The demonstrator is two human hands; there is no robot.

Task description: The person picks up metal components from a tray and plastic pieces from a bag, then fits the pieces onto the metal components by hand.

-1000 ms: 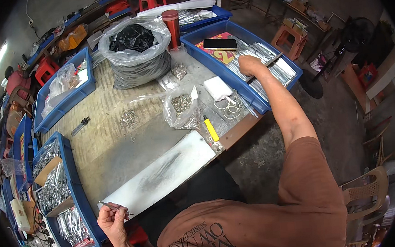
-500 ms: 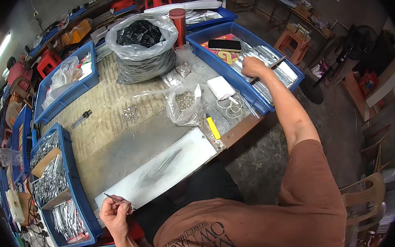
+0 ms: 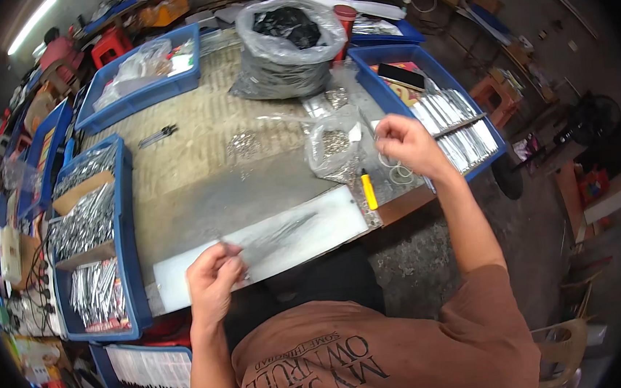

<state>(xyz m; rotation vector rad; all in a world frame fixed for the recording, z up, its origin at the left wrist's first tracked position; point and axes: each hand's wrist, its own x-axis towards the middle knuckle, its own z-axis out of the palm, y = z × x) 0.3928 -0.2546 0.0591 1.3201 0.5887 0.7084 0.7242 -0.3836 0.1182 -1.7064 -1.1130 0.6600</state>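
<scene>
Assembly step, I'd say: left hand (image 3: pixel 213 276) pinches thin metal piece (image 3: pixel 224 242) over white board (image 3: pixel 292 235); right hand (image 3: pixel 405 145) curled shut, contents unclear, next needs aligning.

We see through one fisheye view, worn on the person's head and tipped steeply down over the table (image 3: pixel 197 141). It looks forward and downward, near enough that the brown shirt (image 3: pixel 382 356) fills the lower edge. The left hand (image 3: pixel 213 274) and right hand (image 3: pixel 405 143) enter from below. Straight edges bow toward the dark round rim. No second view shares this scene.
</scene>
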